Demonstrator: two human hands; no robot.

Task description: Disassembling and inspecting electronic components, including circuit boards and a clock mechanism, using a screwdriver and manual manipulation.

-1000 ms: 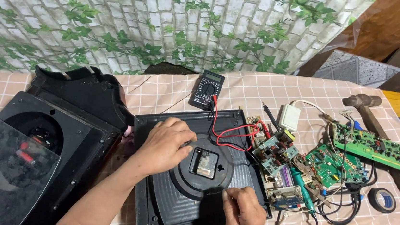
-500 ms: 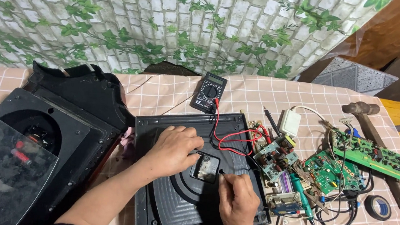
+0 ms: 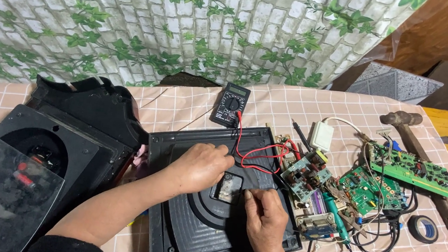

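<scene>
Your left hand, fingers curled, and right hand, fingers pinching together, are touching small square component at centre of black ribbed panel.

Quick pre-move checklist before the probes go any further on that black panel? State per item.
1. Left hand resting on black panel: ok.
2. Right hand at the small square part in the panel's centre: ok.
3. Multimeter upright, dial facing the person: ok; setting cannot tell.
4. Red lead runs free from meter to hands: ok.
5. Probe tip contact: cannot tell, hidden by fingers.
6. Circuit boards lie beside the panel: ok.
</scene>
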